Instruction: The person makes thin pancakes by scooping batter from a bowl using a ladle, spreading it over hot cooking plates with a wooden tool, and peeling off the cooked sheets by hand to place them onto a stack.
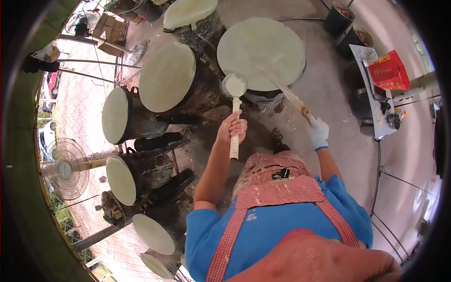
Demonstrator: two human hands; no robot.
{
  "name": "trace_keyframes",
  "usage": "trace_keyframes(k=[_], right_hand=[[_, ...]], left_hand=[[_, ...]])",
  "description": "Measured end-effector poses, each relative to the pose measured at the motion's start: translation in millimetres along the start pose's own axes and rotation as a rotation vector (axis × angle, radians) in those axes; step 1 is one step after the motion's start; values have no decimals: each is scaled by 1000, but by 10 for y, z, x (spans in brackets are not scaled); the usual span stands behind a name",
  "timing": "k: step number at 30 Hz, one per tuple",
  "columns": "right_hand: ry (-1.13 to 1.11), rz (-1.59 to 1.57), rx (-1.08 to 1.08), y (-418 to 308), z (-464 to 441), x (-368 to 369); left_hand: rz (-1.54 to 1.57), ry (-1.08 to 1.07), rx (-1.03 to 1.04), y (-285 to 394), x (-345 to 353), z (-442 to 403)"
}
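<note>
Bare left hand (231, 128) wrapped round handle of round ladle (236, 86), white paste in bowl; white-gloved right hand (320, 133) clamped on long, flat pale spreader (292, 97), tip at large, pale round surface (259, 44). Best form, seemingly: ladle level, spreader light, strokes even. Left, dark drums (146, 116) topped with pale rounds; farther right, dark bucket (336, 28), reddish-brown contents.

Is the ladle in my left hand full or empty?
Not empty: the ladle has white batter in its bowl. How full, I cannot tell.
</note>
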State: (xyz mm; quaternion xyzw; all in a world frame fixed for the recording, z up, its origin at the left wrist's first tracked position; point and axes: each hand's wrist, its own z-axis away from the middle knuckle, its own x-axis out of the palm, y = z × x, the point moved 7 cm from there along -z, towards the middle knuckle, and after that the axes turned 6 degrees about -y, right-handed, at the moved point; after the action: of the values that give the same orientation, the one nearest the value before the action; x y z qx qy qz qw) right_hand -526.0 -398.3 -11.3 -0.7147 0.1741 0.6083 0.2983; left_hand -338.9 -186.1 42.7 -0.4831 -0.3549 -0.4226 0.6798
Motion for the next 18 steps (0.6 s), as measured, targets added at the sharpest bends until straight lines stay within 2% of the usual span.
trace_keyframes(k=[2, 4, 5, 7, 8, 10, 11, 13, 14, 16, 18], right_hand=[[-60, 61, 32, 288, -96, -34], [-107, 129, 279, 695, -125, -45], [-95, 122, 289, 799, -173, -20], [183, -368, 373, 1061, -223, -118], [197, -364, 384, 1155, -260, -128], [89, -686, 480, 1174, -406, -87], [59, -794, 517, 1147, -479, -103], [-130, -977, 665, 1007, -564, -155], [-125, -984, 669, 996, -639, -150], [-87, -1285, 728, 942, -761, -41], [-107, -1276, 717, 908, -927, 23]], left_hand=[[55, 0, -45, -6, 17, -131], [102, 35, -75, 7, 25, -291], [88, 36, -84, 36, 67, -411], [159, 106, -132, -3, 160, -675], [150, 106, -147, -14, 217, -841], [-81, 132, -25, 149, 331, -1230], [-93, 133, -37, 173, 377, -1459], [-628, 110, 218, 438, 535, -1958], [-738, 91, 194, 457, 636, -2187], [-963, 75, 218, 544, 780, -2595], [-1091, 71, 262, 658, 861, -3015]])
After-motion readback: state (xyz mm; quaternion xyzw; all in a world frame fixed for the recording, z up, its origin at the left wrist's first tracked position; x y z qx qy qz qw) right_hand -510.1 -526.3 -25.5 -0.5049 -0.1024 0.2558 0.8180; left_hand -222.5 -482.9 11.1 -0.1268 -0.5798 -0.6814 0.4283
